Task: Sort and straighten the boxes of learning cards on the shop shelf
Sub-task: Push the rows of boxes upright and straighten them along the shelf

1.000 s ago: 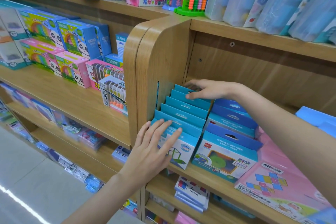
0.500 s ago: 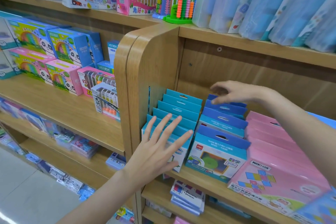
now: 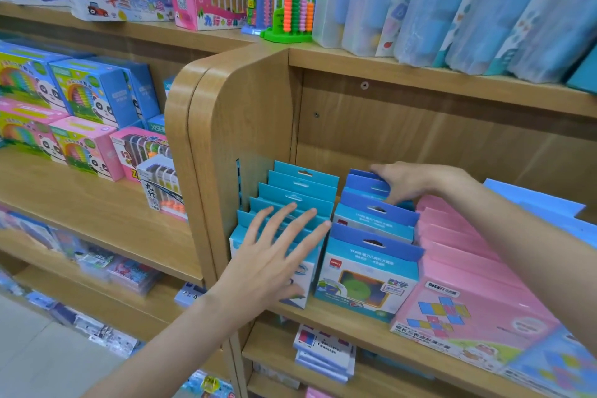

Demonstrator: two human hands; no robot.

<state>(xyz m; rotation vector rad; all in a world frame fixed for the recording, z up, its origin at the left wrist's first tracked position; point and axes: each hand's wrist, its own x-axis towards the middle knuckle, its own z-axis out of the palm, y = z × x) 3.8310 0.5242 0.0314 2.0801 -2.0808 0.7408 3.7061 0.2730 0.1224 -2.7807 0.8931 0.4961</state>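
A wooden shop shelf (image 3: pixel 339 320) fills the view, split by a rounded upright side panel (image 3: pixel 232 126); to the panel's right, three rows of boxed learning cards run from the front edge back toward the rear wall. Largest is the pink row (image 3: pixel 465 271), wide flat boxes leaning back at the right; next to it the dark-blue row (image 3: pixel 371 271), with four or so boxes standing one behind another; against the panel the teal row (image 3: pixel 300 191), its hang-tabs stepping up toward the back. Above, a higher shelf carries a bead abacus (image 3: pixel 290 10) and clear plastic cases; to the left, another bay holds panda boxes (image 3: pixel 87 97).

The left hand (image 3: pixel 274 255) lies flat against the face of the front teal box, fingers straight and spread, tips reaching the tabs behind; it grips nothing. The right hand (image 3: pixel 407 181) reaches deep over the dark-blue row, fingers curled down onto the rearmost box tops; it appears to grasp them, though the thumb is hidden.

The rows' long axis runs front to back, directly away from the person. The loosely spaced dark-blue boxes lie just in front of and below the right fingers, so that hand is plainly nearer; drawing them forward or squaring them seems likely to fall to it, while the left hand steadies the teal row.
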